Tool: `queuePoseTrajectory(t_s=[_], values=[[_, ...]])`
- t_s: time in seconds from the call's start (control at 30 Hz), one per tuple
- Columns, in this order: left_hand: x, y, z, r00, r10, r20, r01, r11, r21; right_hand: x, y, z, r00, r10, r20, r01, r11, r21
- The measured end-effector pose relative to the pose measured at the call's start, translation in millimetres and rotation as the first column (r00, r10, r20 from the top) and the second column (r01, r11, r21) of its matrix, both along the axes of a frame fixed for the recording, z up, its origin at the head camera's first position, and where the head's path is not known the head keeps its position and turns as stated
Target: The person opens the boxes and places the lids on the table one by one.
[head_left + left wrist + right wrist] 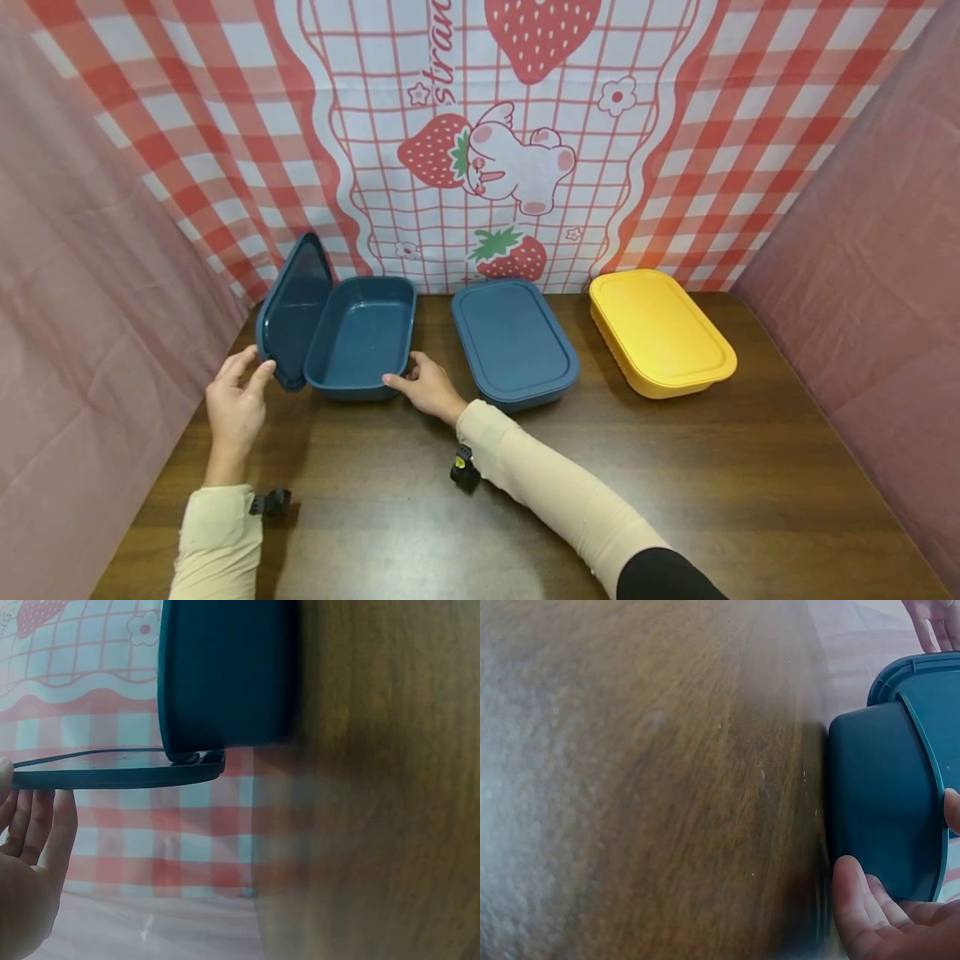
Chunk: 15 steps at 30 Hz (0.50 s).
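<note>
A dark blue food container (pixel 363 337) sits at the left of the table with nothing inside. Its matching lid (pixel 294 312) stands raised along the container's left side, inner face toward the box. My left hand (pixel 236 400) pinches the lid's near edge, thumb on the inner side and fingers behind it, as the left wrist view shows with the lid (pixel 120 778). At the container's near right corner, my right hand (pixel 429 386) grips the wall, thumb over the rim and fingers against the outside of the box (pixel 881 802).
A second blue container with its lid on (pixel 515 340) stands right of the open one. Farther right is a yellow lidded container (pixel 663 332). A checked strawberry cloth (pixel 480 250) hangs behind the wooden table (pixel 420 517), and pink cloths hang at both sides.
</note>
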<state>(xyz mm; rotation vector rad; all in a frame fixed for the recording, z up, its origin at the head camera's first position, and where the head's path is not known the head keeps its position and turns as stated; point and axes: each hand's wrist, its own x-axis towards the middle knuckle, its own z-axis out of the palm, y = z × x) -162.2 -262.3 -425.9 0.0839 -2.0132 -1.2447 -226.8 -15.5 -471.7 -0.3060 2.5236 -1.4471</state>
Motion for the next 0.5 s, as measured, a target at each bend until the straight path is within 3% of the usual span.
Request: queuePoseTrajectory(t_s=[0.5], values=[[-1.1,0.1,-8.1,1.0,-0.029,0.013,0.028,0.998,0.057,0.6,-0.2,1.8,1.0,0.003,0.026,-0.003,1.0,-0.018]])
